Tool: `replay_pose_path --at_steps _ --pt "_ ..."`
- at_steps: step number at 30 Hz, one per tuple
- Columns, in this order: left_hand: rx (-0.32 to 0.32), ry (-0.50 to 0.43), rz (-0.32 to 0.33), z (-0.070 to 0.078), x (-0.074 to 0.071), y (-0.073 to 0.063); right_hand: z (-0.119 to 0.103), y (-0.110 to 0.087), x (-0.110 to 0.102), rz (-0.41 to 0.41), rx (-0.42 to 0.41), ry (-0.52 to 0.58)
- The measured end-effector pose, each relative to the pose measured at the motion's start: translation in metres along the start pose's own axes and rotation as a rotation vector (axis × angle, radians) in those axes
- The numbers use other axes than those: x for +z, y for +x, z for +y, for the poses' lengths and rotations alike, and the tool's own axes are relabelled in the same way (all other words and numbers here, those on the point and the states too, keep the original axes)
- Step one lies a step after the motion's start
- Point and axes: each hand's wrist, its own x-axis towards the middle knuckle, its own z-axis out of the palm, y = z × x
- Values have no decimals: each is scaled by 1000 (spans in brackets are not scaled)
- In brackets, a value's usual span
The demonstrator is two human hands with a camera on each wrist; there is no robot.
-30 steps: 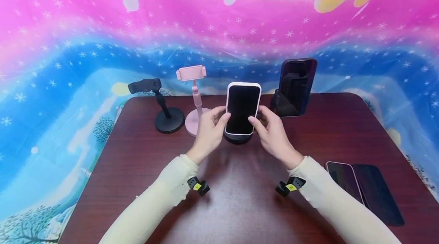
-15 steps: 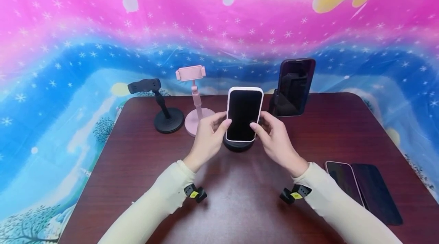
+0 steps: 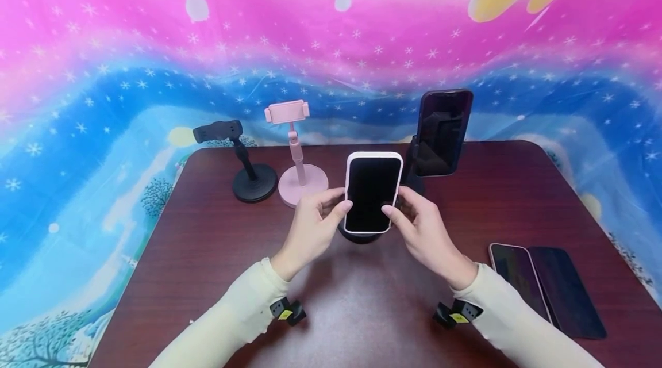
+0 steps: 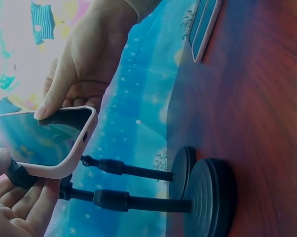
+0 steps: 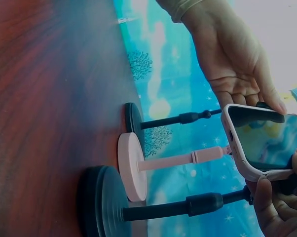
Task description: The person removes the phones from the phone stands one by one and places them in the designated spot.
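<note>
A phone (image 3: 373,194) in a pale pink-white case stands upright on a black phone stand, its dark screen facing me. My left hand (image 3: 311,230) grips its left edge, thumb over the front and fingers behind. On the opposite edge my right hand (image 3: 431,236) holds it the same way. Most of the stand is hidden behind the phone in the head view; its round base (image 3: 360,238) peeks out below. The left wrist view shows the stand's pole (image 4: 158,203) and part of a black clamp (image 4: 20,175) by the left fingers.
Left of the phone stand a pink phone stand (image 3: 296,152) and a black phone stand (image 3: 243,155), neither holding a phone. Another stand behind on the right carries a dark phone (image 3: 443,132). Two phones, one pink-edged (image 3: 519,276) and one dark (image 3: 568,293), lie at the right.
Both hands have come toward me with the phone, and the stand's base has shifted nearer along with them. The other stands and phones stay in place.
</note>
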Motion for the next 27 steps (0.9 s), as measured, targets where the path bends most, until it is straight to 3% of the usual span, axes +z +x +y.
replay_pose_path --at_steps 17,27 --pt "-37 -77 -53 9 8 -27 -10 -29 -9 -1 -43 -9" --pt "-50 -88 -68 7 13 -35 -8 -41 -11 -20 -50 -9"
